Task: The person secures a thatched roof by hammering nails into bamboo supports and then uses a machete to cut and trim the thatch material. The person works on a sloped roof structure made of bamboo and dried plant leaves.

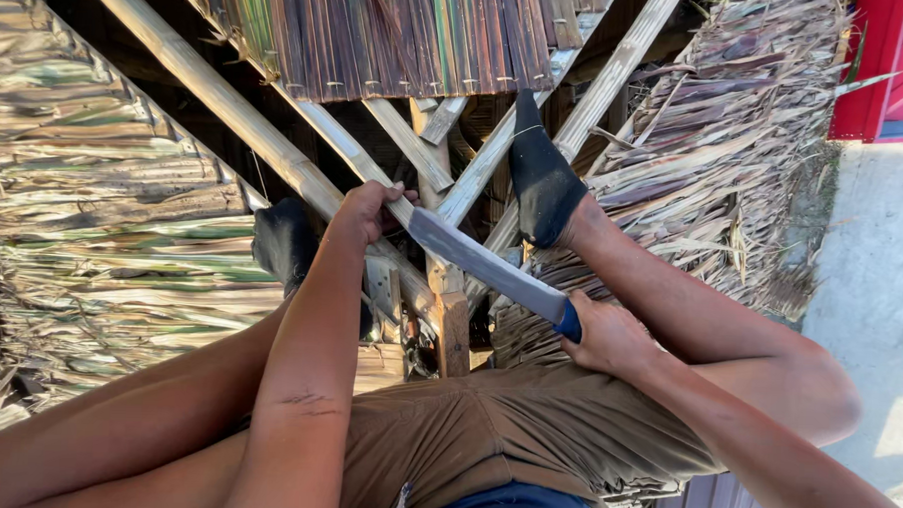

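My right hand (605, 336) is closed around the blue handle (569, 321) of a long knife whose flat steel blade (481, 263) runs up and to the left. The fingers of my left hand (367, 209) close on the far end of the blade, right over a pale bamboo pole (227, 101). The blade lies across the crossing of several split bamboo slats (449, 314). My feet in dark socks, one (542, 177) on a slat and one (284, 240) by the pole, rest on the frame.
Panels of dried palm-leaf thatch lie at the left (92, 231), top (399, 32) and right (715, 163). A concrete floor (871, 279) and a red wall (894, 59) are at the far right. My bare legs and brown shorts (505, 436) fill the bottom.
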